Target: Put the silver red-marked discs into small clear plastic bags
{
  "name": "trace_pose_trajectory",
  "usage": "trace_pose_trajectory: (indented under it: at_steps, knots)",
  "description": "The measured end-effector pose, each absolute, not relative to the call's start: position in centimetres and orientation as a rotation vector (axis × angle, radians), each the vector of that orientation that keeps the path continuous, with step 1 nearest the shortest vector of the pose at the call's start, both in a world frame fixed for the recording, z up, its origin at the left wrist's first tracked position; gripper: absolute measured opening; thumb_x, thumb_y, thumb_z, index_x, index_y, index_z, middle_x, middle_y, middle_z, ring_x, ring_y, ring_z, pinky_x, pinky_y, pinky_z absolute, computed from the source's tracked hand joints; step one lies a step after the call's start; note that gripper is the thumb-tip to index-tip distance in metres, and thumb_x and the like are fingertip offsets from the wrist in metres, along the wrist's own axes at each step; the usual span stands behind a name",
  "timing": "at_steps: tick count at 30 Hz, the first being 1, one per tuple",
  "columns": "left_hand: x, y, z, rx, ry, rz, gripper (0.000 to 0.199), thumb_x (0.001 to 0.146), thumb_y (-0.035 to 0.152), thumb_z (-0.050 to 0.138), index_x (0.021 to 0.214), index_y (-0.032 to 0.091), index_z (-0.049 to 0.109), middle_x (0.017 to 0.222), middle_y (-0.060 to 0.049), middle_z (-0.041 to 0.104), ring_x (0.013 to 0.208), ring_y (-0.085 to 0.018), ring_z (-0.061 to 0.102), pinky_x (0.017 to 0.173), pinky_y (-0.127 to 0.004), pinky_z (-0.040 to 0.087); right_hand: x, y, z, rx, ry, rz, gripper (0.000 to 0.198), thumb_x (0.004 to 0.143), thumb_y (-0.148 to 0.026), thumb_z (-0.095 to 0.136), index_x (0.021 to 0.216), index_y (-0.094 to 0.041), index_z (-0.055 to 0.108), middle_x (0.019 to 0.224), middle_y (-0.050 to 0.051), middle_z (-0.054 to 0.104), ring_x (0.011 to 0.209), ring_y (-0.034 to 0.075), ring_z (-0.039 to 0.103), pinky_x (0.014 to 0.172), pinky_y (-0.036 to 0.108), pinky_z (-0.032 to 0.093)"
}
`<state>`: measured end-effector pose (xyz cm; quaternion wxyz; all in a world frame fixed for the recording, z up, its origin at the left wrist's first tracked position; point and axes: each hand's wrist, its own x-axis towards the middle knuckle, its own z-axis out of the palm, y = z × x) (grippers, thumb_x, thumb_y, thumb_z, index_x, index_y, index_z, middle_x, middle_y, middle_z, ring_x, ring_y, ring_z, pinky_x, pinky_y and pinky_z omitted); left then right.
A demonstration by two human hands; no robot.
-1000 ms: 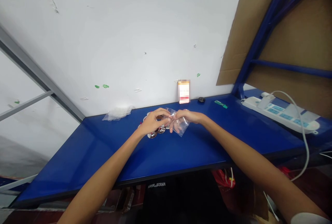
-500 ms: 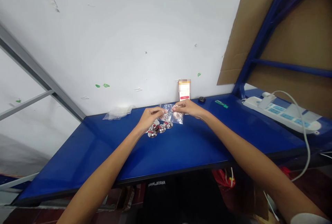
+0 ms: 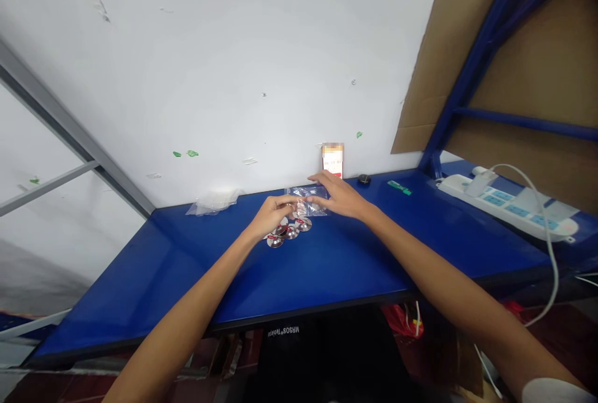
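A clear plastic bag (image 3: 315,208) lies low over the blue table (image 3: 327,266), between my two hands. My left hand (image 3: 268,216) is closed in a pinch on the bag's left side. Fingers spread, my right hand (image 3: 346,197) is open over the bag's right end, its thumb at the plastic. Whether that thumb touches the bag I cannot tell. Several round, shiny metal discs with red markings (image 3: 291,232) lie in a cluster just below the bag, partly covered by my left hand.
A phone (image 3: 332,157) with a lit screen leans on the white wall. Clear plastic bags (image 3: 215,202) lie at the back left. To the right are a small black object (image 3: 364,179), a green piece (image 3: 400,187) and a white power strip (image 3: 509,203) with a cable.
My right hand has let go of the bag, and its fingers have spread and lifted toward the phone. The bag now lies flatter. My left hand has hardly moved.
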<state>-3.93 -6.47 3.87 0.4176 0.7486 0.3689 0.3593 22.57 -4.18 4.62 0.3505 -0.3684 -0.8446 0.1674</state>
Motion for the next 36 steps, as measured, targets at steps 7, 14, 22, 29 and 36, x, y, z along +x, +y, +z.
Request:
trace_pose_trajectory:
  at_steps: [7, 14, 22, 29, 36]
  knots:
    - [-4.0, -5.9, 3.3, 2.012, 0.853, 0.895, 0.045, 0.094, 0.018, 0.054, 0.126, 0.025, 0.084, 0.104, -0.007, 0.071, 0.087, -0.021, 0.066, 0.085, -0.035, 0.055, 20.7, -5.7, 4.0, -0.776, -2.407, 0.078, 0.078, 0.09, -0.04, 0.077, 0.158, -0.023, 0.044, 0.138, 0.018, 0.063, 0.128, 0.042, 0.059, 0.112, 0.061, 0.047]
    - [-3.6, -6.6, 3.9, 2.105, 0.833, 0.774, 0.048, 0.098, 0.02, 0.055, 0.138, 0.031, 0.078, 0.1, -0.006, 0.066, 0.094, -0.022, 0.06, 0.09, -0.036, 0.05, 21.3, -5.0, 3.6, -0.819, -2.426, 0.091, 0.042, 0.086, -0.034, 0.075, 0.122, -0.021, 0.058, 0.119, 0.013, 0.068, 0.105, 0.033, 0.064, 0.095, 0.046, 0.048]
    - [-4.8, -5.8, 3.5, 2.164, 0.757, 0.724, 0.037, 0.101, 0.026, 0.06, 0.13, 0.03, 0.083, 0.114, -0.007, 0.072, 0.105, -0.025, 0.061, 0.097, -0.038, 0.047, 21.6, -4.7, 3.2, -0.804, -2.456, 0.194, 0.037, 0.082, -0.036, 0.077, 0.106, -0.022, 0.053, 0.105, 0.007, 0.065, 0.094, 0.027, 0.06, 0.091, 0.039, 0.041]
    - [-4.9, -5.9, 4.3, 2.252, 0.702, 0.553, 0.041, 0.103, 0.025, 0.059, 0.137, 0.037, 0.078, 0.113, -0.007, 0.063, 0.103, -0.024, 0.057, 0.095, -0.039, 0.047, 21.7, -4.8, 3.5, -0.813, -2.518, 0.174, 0.041, 0.081, -0.04, 0.078, 0.108, -0.023, 0.052, 0.109, 0.009, 0.063, 0.098, 0.029, 0.059, 0.092, 0.041, 0.04]
    - [-4.9, -6.3, 5.0, 2.377, 0.679, 0.426, 0.035, 0.103, 0.029, 0.061, 0.131, 0.036, 0.081, 0.124, -0.007, 0.064, 0.114, -0.025, 0.061, 0.107, -0.044, 0.049, 21.3, -5.1, 3.2, -0.859, -2.601, 0.197, 0.045, 0.077, -0.041, 0.08, 0.101, -0.024, 0.046, 0.107, 0.008, 0.061, 0.095, 0.028, 0.056, 0.088, 0.041, 0.041]
